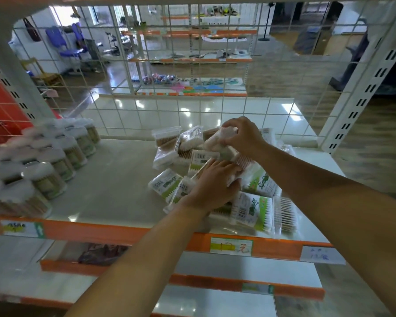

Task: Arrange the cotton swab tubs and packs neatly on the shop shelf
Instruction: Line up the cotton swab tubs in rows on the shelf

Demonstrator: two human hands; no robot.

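Observation:
Several flat cotton swab packs point(252, 209) with green and white labels lie in a loose heap on the right half of the white shelf point(114, 184). My right hand point(241, 136) is over the far side of the heap, its fingers curled round a pack point(217, 139) lifted off the pile. Lower in the heap, my left hand point(213, 184) grips one or more packs near the pile's middle. Round cotton swab tubs point(57, 165) with white lids stand in tidy rows along the shelf's left side.
A white wire grid point(192, 106) closes the shelf's back. An orange front rail point(101, 232) carries price labels. Slotted white uprights stand at both sides. Lower shelves sit below, one holding a dark bag point(101, 252).

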